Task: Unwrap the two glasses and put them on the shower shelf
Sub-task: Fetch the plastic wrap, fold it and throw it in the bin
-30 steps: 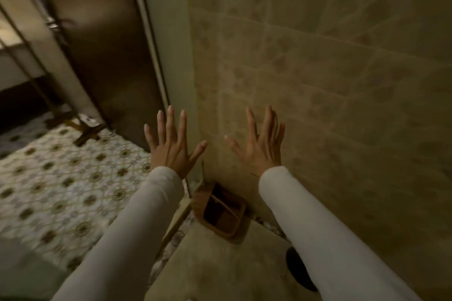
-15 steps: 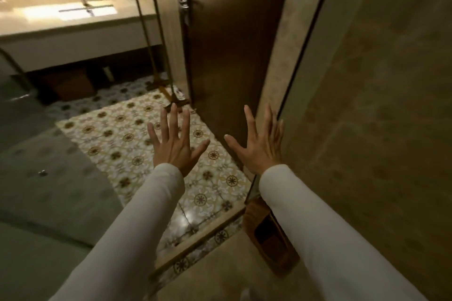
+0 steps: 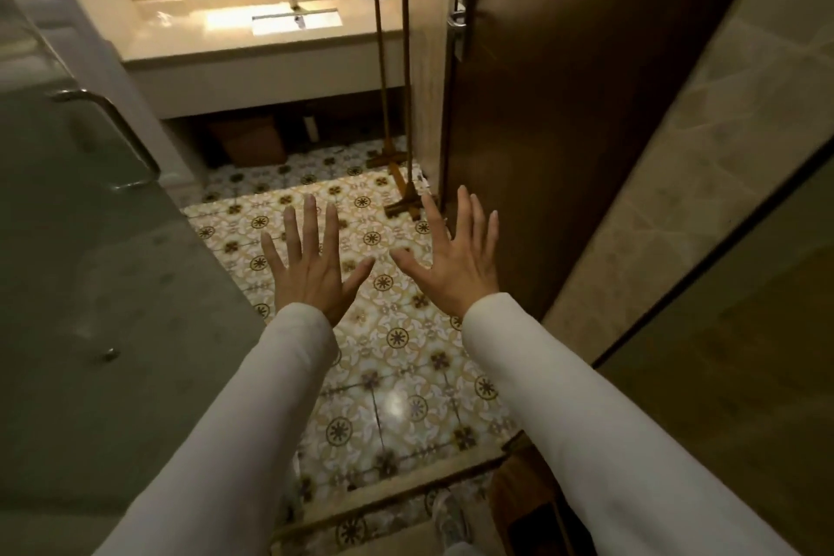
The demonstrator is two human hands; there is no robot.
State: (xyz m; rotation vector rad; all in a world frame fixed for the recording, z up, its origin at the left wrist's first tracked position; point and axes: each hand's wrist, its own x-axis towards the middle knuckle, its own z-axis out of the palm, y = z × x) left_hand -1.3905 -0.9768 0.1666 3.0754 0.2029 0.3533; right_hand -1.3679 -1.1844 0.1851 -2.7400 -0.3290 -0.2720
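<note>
- Left hand [image 3: 311,271] and right hand [image 3: 456,262]: both held out in front, fingers spread wide, palms down. Grip released on both, nothing in either.
- Glasses: not in view anywhere, wrapped or not. Shower shelf not in view either. Can't tell where they sit.
- Task progress, my read: either not begun or hands are btwn steps; no glass to be seen, so prob. must go fetch them first.
- Risk 1: floor [image 3: 397,343] is glossy patterned tile w/ a bright glare spot; looks slick. Slipping while carrying glass = breakage.
- Risk 2: raised sill [image 3: 406,488] crosses the bottom of the view at the person's feet, so a trip hazard when stepping over w/ hands full.
- Risk 3: glass panel [image 3: 104,284] on the left is see-through, w/ a metal handle [image 3: 113,135] sticking out; the dark door [image 3: 564,104] stands close on the right. Narrow gap, so an elbow or a glass could knock either.
- Risk 4: unwrapping mid-air over hard tile: a smooth glass can slide out of loose wrap.
- Materials: sleeves [image 3: 609,420] pale, soft knit, snug to the wrists. Door is brown, smooth, w/ a metal lever. Wall [image 3: 722,149] on the right is beige stone-look tile, matt.
- Far end: pale tabletop [image 3: 271,45] w/ rectangular sink [image 3: 295,20], chrome tap, lit warm. Small items at the back too blurred to name.
</note>
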